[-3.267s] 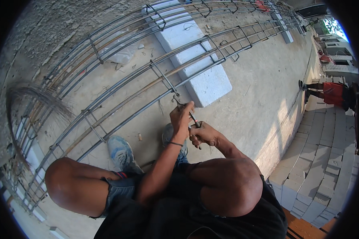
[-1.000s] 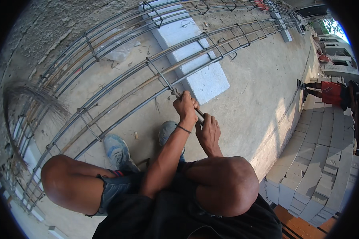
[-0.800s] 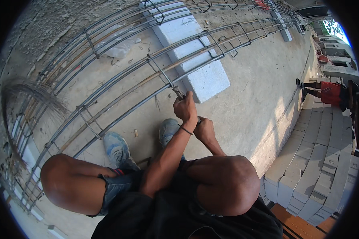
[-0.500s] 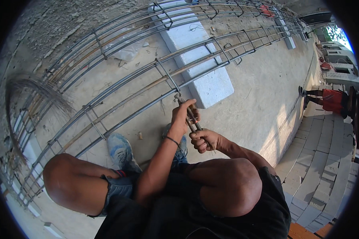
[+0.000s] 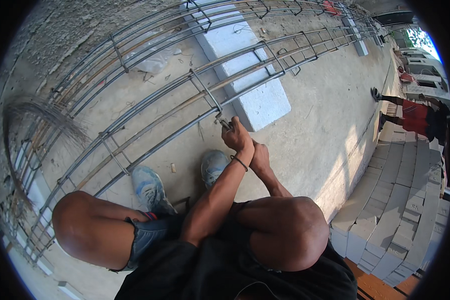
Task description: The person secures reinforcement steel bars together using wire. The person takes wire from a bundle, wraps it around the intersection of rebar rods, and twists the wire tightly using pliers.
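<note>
A pair of dark metal pincers (image 5: 226, 123) has its jaws up against the lower corner of a stirrup on a long rebar cage (image 5: 172, 141). My left hand (image 5: 237, 136), with a dark band at the wrist, is closed around the pincers just behind the jaws. My right hand (image 5: 259, 156) is closed lower down, where the handles run, crossed behind my left wrist. Its fingers and the handle ends are mostly hidden there. The stirrup's corner meets the cage's nearest bar just beyond the jaws.
A white block (image 5: 265, 111) lies beneath the cage. A bundle of thin wire (image 5: 60, 117) hangs over the bars at left. Clear plastic (image 5: 155, 59) lies behind. Pale blocks (image 5: 402, 200) are stacked at right, near a person in red shorts (image 5: 415, 117).
My left hand has turned over on the pincers. My right hand has swung up and left behind my left wrist, and the handles have gone out of sight. The background person has shifted slightly.
</note>
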The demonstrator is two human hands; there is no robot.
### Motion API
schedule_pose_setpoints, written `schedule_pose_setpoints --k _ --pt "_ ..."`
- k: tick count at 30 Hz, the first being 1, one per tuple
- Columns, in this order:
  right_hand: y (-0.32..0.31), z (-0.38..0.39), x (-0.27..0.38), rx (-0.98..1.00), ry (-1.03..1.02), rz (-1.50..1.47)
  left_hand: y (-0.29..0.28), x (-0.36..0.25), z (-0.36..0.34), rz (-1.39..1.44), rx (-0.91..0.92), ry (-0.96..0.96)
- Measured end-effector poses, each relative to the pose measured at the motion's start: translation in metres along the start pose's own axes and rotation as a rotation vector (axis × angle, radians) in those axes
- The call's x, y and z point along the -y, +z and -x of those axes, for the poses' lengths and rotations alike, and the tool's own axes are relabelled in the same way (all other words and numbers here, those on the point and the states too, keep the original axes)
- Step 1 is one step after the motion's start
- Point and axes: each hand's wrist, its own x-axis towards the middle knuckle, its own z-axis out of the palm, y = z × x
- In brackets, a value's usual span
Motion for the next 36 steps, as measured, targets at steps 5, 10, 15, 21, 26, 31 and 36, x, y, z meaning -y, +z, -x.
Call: schedule_pose_setpoints --k 5,10,15,21,26,31,36 --pt "-0.004 0.002 0.004 0.846 0.254 -0.745 -0.045 -0.011 0.006 -0.271 0.211 0.191" --pt "-0.005 0.014 0.017 1.512 0.728 -1.906 -0.057 -0.061 -0.003 -0.050 0.688 -0.413" --pt "-0.049 0.008 0.017 1.001 0.496 -1.246 -0.040 -0.044 0.005 0.085 0.639 -0.396" --pt "-0.041 0.026 0.029 -0.065 0.053 -0.001 -0.003 -0.023 0.005 0.314 0.368 -0.318" --pt "-0.033 0.014 0.048 0.025 0.145 -0.175 -0.011 -0.026 0.000 -0.159 0.100 0.149" --pt "-0.043 0.004 0.024 1.083 0.684 -1.306 -0.060 -0.044 0.001 -0.263 0.492 0.004" --pt "-0.040 -0.005 0.009 1.250 0.631 -1.392 -0.048 -0.048 -0.007 0.048 0.642 -0.458"
